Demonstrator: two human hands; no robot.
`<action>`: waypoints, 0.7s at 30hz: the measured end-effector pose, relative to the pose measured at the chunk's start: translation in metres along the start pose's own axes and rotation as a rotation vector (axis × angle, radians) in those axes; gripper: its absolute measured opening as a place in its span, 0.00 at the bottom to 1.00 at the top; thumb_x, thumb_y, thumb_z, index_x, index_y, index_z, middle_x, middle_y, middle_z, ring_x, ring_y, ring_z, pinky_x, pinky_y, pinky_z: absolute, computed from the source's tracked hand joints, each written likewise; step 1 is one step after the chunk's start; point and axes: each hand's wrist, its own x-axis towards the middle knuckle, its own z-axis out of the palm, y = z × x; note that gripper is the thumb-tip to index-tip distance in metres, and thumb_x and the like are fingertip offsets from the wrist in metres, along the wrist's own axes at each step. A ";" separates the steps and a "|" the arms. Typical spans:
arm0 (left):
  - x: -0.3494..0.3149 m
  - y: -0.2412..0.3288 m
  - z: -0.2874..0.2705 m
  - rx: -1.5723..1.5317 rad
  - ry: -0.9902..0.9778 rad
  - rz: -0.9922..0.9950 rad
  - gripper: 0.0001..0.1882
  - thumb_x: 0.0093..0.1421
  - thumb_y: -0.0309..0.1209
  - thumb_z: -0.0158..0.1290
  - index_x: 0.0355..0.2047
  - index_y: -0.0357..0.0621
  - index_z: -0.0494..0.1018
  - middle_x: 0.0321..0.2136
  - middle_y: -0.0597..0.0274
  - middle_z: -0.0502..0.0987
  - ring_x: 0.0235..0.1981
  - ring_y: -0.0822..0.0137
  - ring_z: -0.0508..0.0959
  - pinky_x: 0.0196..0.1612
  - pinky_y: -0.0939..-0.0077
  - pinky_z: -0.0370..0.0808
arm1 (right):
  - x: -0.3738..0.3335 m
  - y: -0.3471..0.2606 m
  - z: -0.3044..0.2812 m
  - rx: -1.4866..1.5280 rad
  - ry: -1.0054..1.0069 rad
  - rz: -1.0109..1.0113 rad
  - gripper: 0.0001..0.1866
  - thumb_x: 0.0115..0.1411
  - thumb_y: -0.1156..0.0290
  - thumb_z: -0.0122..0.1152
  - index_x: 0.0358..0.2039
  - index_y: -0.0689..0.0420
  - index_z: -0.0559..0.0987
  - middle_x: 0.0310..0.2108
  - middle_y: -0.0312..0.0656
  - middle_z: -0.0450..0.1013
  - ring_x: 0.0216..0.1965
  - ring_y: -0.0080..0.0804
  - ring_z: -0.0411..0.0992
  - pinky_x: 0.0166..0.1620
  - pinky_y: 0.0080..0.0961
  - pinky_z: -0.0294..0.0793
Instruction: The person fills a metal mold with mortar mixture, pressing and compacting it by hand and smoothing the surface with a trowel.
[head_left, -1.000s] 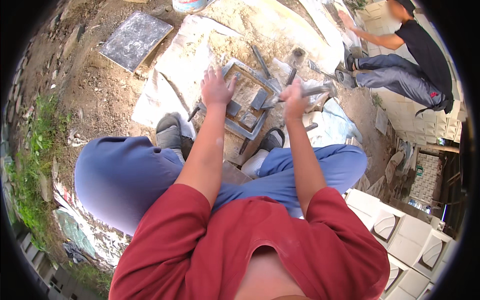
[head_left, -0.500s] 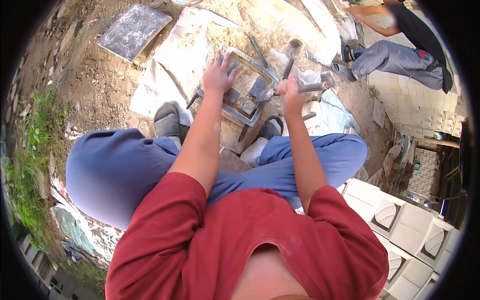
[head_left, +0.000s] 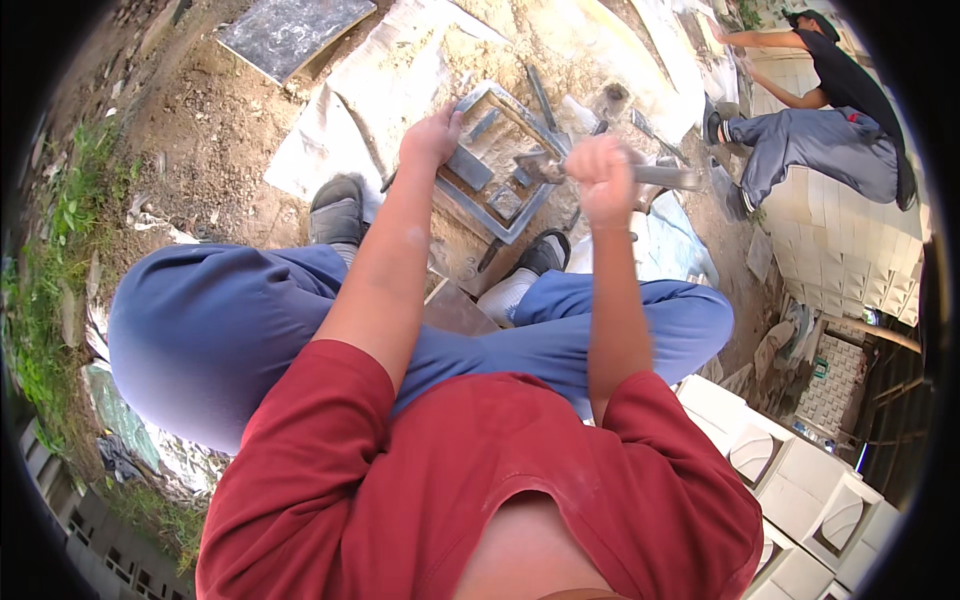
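Observation:
My left hand (head_left: 430, 137) is curled at the left side of a grey rectangular mould frame (head_left: 470, 205), its fingers closed round the edge. Loose dark blocks and a flat plate (head_left: 466, 168) lie inside the frame. My right hand (head_left: 603, 180), blurred by motion, grips what looks like a hammer. Its grey handle (head_left: 668, 177) sticks out to the right of my fist, and the head (head_left: 538, 166) is over the right part of the frame. Dark bars stick out around the frame, one of them a long rod (head_left: 541, 97) beyond it.
Pale sheets (head_left: 400, 70) dusted with powder cover the ground around the frame. A dark square slab (head_left: 290, 35) lies at the far left. Another person (head_left: 840, 120) sits at the far right. Pale patterned blocks (head_left: 800, 480) are stacked at my right.
My left hand has gone from lying spread over the frame to closing at its left edge. My right hand has shifted slightly right with the hammer. The view has also shifted.

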 end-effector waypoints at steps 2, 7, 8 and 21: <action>0.000 0.007 0.004 0.008 0.019 -0.045 0.28 0.73 0.52 0.35 0.65 0.57 0.68 0.53 0.47 0.80 0.54 0.47 0.79 0.59 0.53 0.74 | -0.019 0.054 -0.014 -0.034 0.070 0.068 0.23 0.71 0.64 0.41 0.16 0.50 0.56 0.14 0.31 0.50 0.16 0.25 0.49 0.22 0.27 0.50; -0.006 -0.002 0.005 0.032 0.052 -0.093 0.27 0.74 0.53 0.33 0.53 0.51 0.75 0.46 0.48 0.83 0.51 0.47 0.80 0.60 0.50 0.72 | -0.025 0.053 -0.021 0.187 0.220 0.121 0.21 0.68 0.71 0.44 0.15 0.52 0.57 0.13 0.30 0.51 0.16 0.22 0.49 0.22 0.27 0.49; -0.007 0.001 0.009 0.057 0.088 -0.072 0.28 0.74 0.53 0.33 0.51 0.51 0.77 0.45 0.49 0.83 0.49 0.47 0.81 0.61 0.47 0.70 | -0.028 0.038 -0.013 0.104 0.288 0.126 0.22 0.69 0.70 0.42 0.15 0.52 0.57 0.13 0.30 0.51 0.15 0.22 0.49 0.22 0.27 0.49; -0.002 0.011 0.001 0.047 0.067 -0.134 0.34 0.73 0.56 0.31 0.45 0.45 0.81 0.44 0.47 0.83 0.48 0.48 0.82 0.54 0.53 0.76 | -0.022 0.055 -0.010 0.066 0.139 0.219 0.21 0.67 0.72 0.44 0.14 0.52 0.58 0.14 0.29 0.53 0.17 0.19 0.49 0.23 0.26 0.48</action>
